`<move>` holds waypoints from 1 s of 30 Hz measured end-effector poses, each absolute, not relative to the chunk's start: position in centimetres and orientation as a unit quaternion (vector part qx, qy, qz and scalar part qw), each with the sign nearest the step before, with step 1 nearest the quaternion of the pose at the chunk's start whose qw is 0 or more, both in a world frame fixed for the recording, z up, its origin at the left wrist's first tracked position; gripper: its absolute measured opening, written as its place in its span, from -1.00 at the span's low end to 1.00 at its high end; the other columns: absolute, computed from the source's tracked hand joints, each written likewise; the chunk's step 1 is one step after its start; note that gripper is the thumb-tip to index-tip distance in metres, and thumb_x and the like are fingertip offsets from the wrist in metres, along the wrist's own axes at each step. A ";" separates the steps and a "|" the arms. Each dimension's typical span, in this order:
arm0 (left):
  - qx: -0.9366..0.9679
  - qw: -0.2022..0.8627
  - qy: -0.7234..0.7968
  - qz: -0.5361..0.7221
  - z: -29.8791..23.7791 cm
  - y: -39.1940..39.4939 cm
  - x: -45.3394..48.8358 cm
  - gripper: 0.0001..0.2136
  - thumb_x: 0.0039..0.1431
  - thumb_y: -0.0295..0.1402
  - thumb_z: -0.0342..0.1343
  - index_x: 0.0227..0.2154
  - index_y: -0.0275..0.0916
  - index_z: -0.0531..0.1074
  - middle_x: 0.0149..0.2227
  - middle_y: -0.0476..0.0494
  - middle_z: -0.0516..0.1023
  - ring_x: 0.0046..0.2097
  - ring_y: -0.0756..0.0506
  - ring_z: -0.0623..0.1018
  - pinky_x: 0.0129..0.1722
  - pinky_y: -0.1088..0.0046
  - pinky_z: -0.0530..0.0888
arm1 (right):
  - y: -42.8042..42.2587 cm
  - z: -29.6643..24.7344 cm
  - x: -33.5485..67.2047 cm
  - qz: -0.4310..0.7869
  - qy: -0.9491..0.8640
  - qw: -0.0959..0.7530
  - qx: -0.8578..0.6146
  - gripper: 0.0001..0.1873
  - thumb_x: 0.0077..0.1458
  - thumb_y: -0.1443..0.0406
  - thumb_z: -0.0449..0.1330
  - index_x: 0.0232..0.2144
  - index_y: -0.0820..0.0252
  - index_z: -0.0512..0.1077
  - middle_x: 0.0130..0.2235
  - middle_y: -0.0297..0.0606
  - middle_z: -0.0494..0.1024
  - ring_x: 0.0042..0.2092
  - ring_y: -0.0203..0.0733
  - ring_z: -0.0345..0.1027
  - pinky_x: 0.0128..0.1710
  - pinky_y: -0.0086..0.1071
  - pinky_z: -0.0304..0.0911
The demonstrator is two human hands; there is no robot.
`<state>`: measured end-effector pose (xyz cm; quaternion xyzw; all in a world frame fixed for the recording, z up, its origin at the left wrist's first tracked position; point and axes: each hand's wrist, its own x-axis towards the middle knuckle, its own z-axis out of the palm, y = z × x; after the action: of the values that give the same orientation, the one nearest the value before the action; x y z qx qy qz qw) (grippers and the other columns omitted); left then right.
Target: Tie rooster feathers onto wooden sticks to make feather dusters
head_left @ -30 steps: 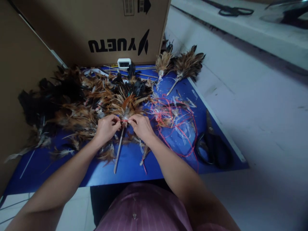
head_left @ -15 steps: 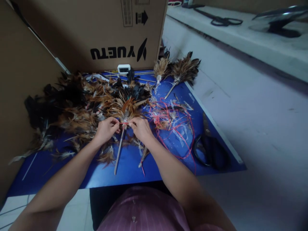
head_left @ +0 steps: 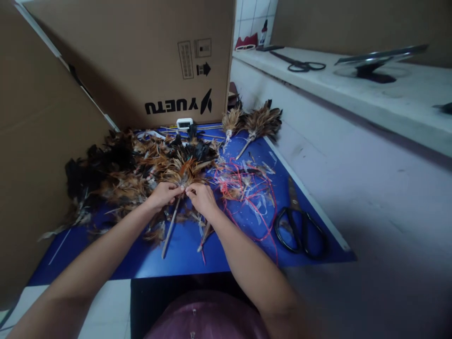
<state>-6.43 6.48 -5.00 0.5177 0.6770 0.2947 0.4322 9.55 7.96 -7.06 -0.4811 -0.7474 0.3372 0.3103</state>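
A feather bundle (head_left: 185,170) of brown and orange feathers lies around the upper end of a thin stick (head_left: 171,229), which points toward me. At its bound neck, my left hand (head_left: 163,194) is closed in a pinch from the left. My right hand (head_left: 202,197) pinches at the same spot from the other side, the fingertips almost meeting. They grip a red string, mostly hidden by the fingers now. A tangle of red string (head_left: 271,197) lies right of my right hand, among feather scraps and clear strips.
Loose feathers (head_left: 118,186) heap up on the blue table (head_left: 219,261) at left. Black-handled scissors (head_left: 300,230) lie at right. Two feather bundles (head_left: 263,118) rest at the back. A cardboard box (head_left: 123,61) stands behind; a ledge (head_left: 353,87) holds another pair of scissors (head_left: 300,66).
The red string was stretched between my hands; my fingertips have come closer together over the neck. My view has tilted up, showing more of the box and ledge.
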 end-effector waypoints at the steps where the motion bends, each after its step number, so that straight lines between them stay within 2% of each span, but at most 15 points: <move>1: 0.508 0.440 0.676 0.300 -4.9 6.4 -6.3 -0.60 -0.10 -0.01 0.22 -0.64 -0.28 0.35 -0.80 0.11 0.18 -0.72 0.11 0.14 -0.71 0.60 -0.01 | 8.0 -7.1 9.6 0.339 -0.747 0.320 -0.474 -0.84 0.06 0.39 0.16 -0.39 0.09 0.54 -0.22 -0.26 0.63 -0.15 -0.18 0.48 -0.08 -0.36 0.27; 8: 0.477 0.457 0.651 0.374 -2.4 5.0 -6.5 -0.60 -0.12 -0.02 0.24 -0.60 -0.28 0.31 -0.71 0.13 0.17 -0.69 0.14 0.10 -0.69 0.60 -0.03 | 8.0 -6.4 9.7 0.434 -0.672 0.452 -0.395 -0.83 0.02 0.35 0.16 -0.33 0.13 0.53 -0.37 -0.33 0.60 -0.36 -0.26 0.46 -0.25 -0.38 0.33; 13: 0.473 0.450 0.624 0.430 -1.3 3.2 -7.1 -0.67 -0.01 -0.07 0.20 -0.50 -0.29 0.37 -0.63 0.05 0.31 -0.60 0.08 0.26 -0.59 0.56 0.18 | 7.7 -5.6 9.9 0.555 -0.592 0.464 -0.356 -0.86 -0.02 0.25 0.19 -0.43 0.19 0.52 -0.52 -0.36 0.52 -0.52 -0.31 0.37 -0.41 -0.41 0.30; 17: 0.494 0.399 0.621 0.459 -1.5 1.7 -6.6 -0.68 0.02 -0.08 0.18 -0.42 -0.28 0.39 -0.56 0.04 0.36 -0.54 0.05 0.30 -0.52 0.53 0.24 | 6.9 -4.9 9.7 0.628 -0.557 0.439 -0.320 -0.77 -0.07 0.13 0.26 -0.47 0.20 0.51 -0.46 -0.29 0.57 -0.42 -0.26 0.42 -0.33 -0.36 0.34; 20: 0.552 0.299 0.639 0.444 -1.9 0.9 -5.6 -0.69 0.06 -0.08 0.14 -0.43 -0.28 0.41 -0.53 0.01 0.39 -0.48 0.01 0.35 -0.46 0.51 0.28 | 6.4 -4.6 9.3 0.658 -0.526 0.468 -0.265 -0.72 -0.10 0.11 0.29 -0.36 0.18 0.53 -0.31 -0.27 0.61 -0.25 -0.21 0.46 -0.18 -0.31 0.36; 22: 0.581 0.238 0.651 0.426 -2.2 0.5 -5.0 -0.70 0.09 -0.08 0.10 -0.43 -0.27 0.41 -0.49 -0.02 0.43 -0.43 -0.02 0.39 -0.41 0.50 0.30 | 6.3 -4.6 9.2 0.666 -0.505 0.483 -0.261 -0.72 -0.10 0.12 0.30 -0.35 0.17 0.53 -0.27 -0.27 0.61 -0.20 -0.19 0.46 -0.12 -0.30 0.35; 25: 0.605 0.189 0.655 0.411 -2.7 0.4 -4.3 -0.72 0.13 -0.10 0.06 -0.38 -0.25 0.42 -0.44 -0.06 0.48 -0.40 -0.05 0.43 -0.38 0.49 0.33 | 6.5 -4.9 9.3 0.663 -0.478 0.503 -0.279 -0.76 -0.11 0.14 0.31 -0.43 0.19 0.52 -0.34 -0.28 0.60 -0.26 -0.21 0.45 -0.17 -0.32 0.35; 30: 0.618 0.155 0.656 0.404 -2.5 0.5 -3.5 -0.72 0.16 -0.10 0.03 -0.37 -0.25 0.40 -0.41 -0.08 0.49 -0.37 -0.06 0.44 -0.34 0.47 0.34 | 6.9 -5.1 9.7 0.669 -0.474 0.492 -0.295 -0.74 -0.09 0.11 0.30 -0.46 0.20 0.51 -0.41 -0.28 0.59 -0.38 -0.22 0.43 -0.37 -0.38 0.34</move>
<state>-3.45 0.46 -2.54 0.6181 0.6563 0.4041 0.1546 9.75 6.85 -5.12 -0.2947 -0.4737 0.6686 0.4917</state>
